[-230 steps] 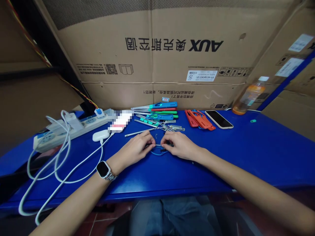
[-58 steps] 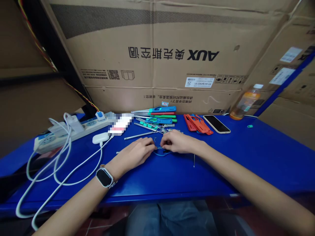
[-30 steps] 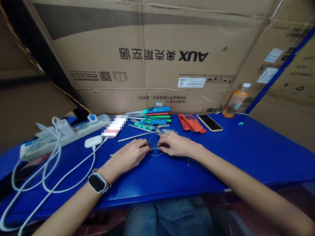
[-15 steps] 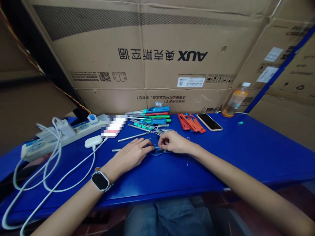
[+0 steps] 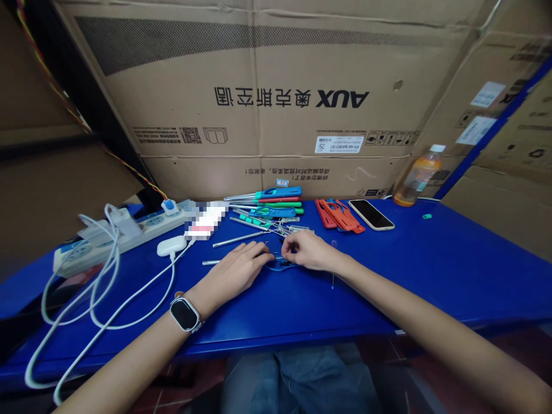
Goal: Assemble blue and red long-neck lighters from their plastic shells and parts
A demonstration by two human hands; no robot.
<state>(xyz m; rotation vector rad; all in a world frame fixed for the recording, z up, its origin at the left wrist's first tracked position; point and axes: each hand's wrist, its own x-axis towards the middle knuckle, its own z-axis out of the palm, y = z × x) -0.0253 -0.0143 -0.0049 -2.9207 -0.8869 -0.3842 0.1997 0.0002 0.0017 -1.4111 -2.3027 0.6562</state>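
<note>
A blue lighter casing (image 5: pixel 279 268) lies on the table between my hands, with small dark parts in it. My left hand (image 5: pixel 241 265) is closed over its left end, fingertips pressing on it. A metal lighter tube (image 5: pixel 210 263) sticks out to the left from under this hand. At the casing's right side, my right hand (image 5: pixel 307 250) is closed in a pinch; what its fingertips hold is too small to make out. Just behind lie loose metal tubes and wires (image 5: pixel 276 226). A thin screwdriver (image 5: pixel 333 279) rests partly behind my right wrist.
Assembled long lighters (image 5: pixel 280 192) are piled at the back. Red and orange casings (image 5: pixel 342 215), a phone (image 5: pixel 371 214) and a drink bottle (image 5: pixel 417 177) stand or lie right. A power strip (image 5: pixel 125 238) and white cables (image 5: pixel 129 326) occupy the left. Cardboard (image 5: pixel 276 132) walls the back.
The whole view has shifted slightly, so things appear a little further right. Both hands stay at the blue casing with almost the same grip.
</note>
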